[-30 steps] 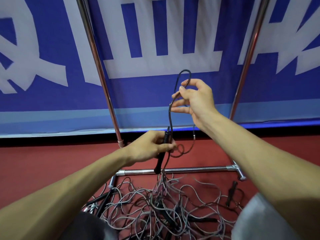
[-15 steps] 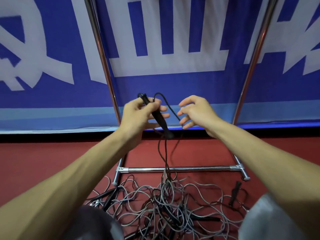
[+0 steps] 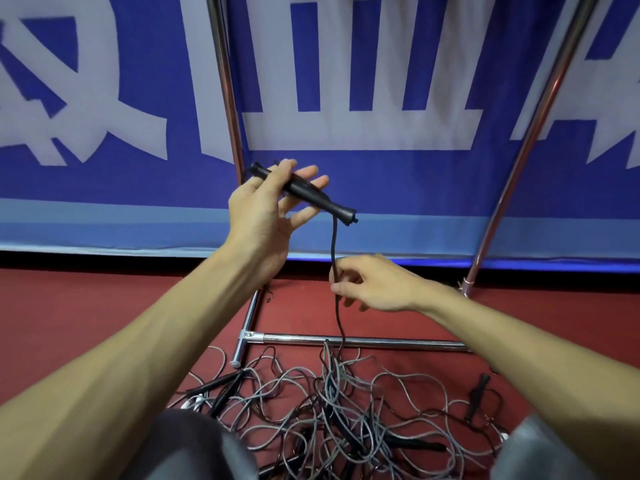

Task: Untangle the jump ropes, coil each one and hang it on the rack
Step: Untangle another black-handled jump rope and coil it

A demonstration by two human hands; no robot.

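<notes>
in the head view, the person's left hand (image 3: 266,209) is holding a slim black moulded plastic jump-rope handle (image 3: 308,194) up in front of the blue and white fabric banner (image 3: 363,81). the thumb is pressing it against fingers (image 3: 311,170) that are lying fairly straight and fanned out behind it. lower down, the right hand (image 3: 374,284) is pinching the thin, smooth black cord (image 3: 334,244) between thumb and curled fingers, just below the handle's flared end.

from there the cord is dropping into the loose tangle (image 3: 329,403) of grey and black ropes lying on the red matte floor (image 3: 86,306), near the base bar of the shiny chrome tube rack (image 3: 363,340). nothing is hanging in the part of the rack that shows.

the step in hand is probably drawing this one rope free. to do it well, the right hand is best sliding along the cord with a light pinch, feeding slack upward rather than yanking, since a hard pull is likely to tighten the crossings below. the cord looks springy and slick, so it is likely to slip through easily but spring out of a coil unless it is being held firmly.

other black handles (image 3: 221,386) are lying among the grey loops, tapered and rigid.
</notes>
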